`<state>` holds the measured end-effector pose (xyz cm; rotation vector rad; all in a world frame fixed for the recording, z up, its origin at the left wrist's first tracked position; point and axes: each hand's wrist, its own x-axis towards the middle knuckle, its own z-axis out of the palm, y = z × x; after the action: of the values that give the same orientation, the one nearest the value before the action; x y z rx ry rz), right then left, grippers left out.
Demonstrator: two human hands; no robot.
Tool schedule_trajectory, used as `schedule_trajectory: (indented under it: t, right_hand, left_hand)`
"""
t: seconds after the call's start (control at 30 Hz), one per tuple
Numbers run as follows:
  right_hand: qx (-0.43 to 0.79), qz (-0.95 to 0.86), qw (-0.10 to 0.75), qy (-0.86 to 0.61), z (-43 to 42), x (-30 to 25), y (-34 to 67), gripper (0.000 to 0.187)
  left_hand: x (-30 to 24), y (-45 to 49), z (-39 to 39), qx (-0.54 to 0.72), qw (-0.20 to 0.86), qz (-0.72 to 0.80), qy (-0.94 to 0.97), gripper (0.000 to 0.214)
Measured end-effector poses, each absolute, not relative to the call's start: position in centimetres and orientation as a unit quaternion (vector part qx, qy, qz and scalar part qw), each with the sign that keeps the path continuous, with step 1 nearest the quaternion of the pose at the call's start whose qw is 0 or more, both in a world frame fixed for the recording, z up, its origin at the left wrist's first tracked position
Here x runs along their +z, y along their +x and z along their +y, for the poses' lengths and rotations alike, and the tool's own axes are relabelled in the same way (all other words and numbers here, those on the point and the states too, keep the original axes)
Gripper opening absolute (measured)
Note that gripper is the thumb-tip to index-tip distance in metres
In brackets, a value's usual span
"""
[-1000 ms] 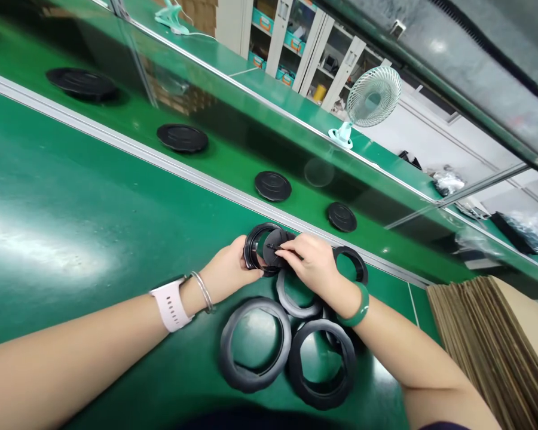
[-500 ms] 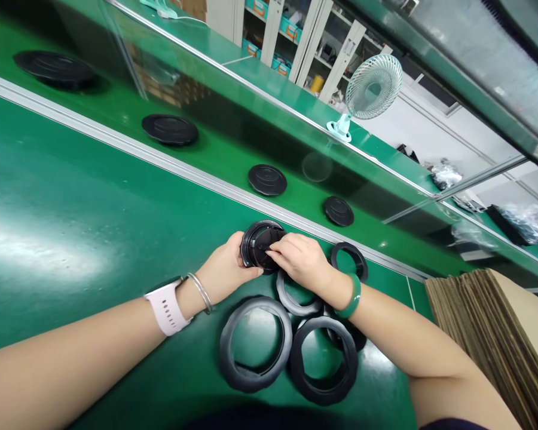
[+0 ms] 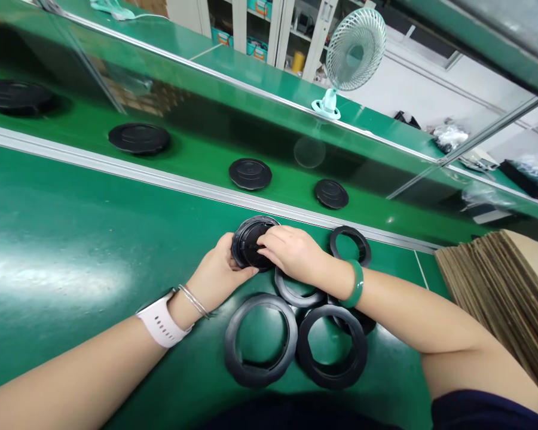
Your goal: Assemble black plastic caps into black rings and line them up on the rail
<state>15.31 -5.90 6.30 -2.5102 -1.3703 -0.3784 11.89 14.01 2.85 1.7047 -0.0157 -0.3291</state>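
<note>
My left hand (image 3: 219,273) grips the left rim of a black round assembly (image 3: 247,242), a ring with a disc seated inside it, held tilted just above the green bench (image 3: 72,239). My right hand (image 3: 291,252) rests on the assembly's right side, its fingers curled and pressing on the disc. Several loose black rubber rings lie under and around my wrists: one large ring (image 3: 260,339), another (image 3: 332,346), a smaller ring (image 3: 298,295) and one farther right (image 3: 350,243).
Beyond a metal rail (image 3: 116,170) runs a green conveyor belt carrying several black discs (image 3: 250,173), (image 3: 138,138), (image 3: 331,193). A small pale-green fan (image 3: 352,54) stands on the shelf behind. A stack of flat cardboard (image 3: 497,292) sits at the right.
The disc has gone from tilted against the ring to seated inside it. My right hand's fingers moved onto the disc. The view swung slightly right and down.
</note>
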Motion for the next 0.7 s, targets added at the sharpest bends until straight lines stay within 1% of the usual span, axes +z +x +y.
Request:
schedule_trajectory:
  t: [0.1, 0.27, 0.47, 0.57, 0.7]
  right_hand:
    - [-0.127, -0.459, 0.107, -0.873, -5.5, 6.4, 14.8, 0.014]
    - [-0.143, -0.436, 0.072, -0.885, -5.3, 6.6, 14.1, 0.024]
    - [-0.104, -0.429, 0.038, -0.897, -4.8, 7.3, 13.4, 0.032]
    - [-0.100, -0.423, 0.037, -0.900, -4.7, 7.4, 13.4, 0.032]
    - [-0.120, -0.445, 0.057, -0.886, -5.3, 6.6, 13.8, 0.029]
  left_hand:
    - [3.0, 11.9, 14.0, -0.143, 0.644, -0.001, 0.751, 0.059]
    - [2.9, 11.8, 14.1, -0.141, 0.638, -0.001, 0.757, 0.061]
    - [2.8, 11.8, 14.1, -0.143, 0.642, 0.000, 0.754, 0.061]
    - [2.8, 12.0, 14.0, -0.154, 0.656, 0.004, 0.739, 0.061]
    - [3.1, 12.2, 14.0, -0.168, 0.669, 0.006, 0.724, 0.063]
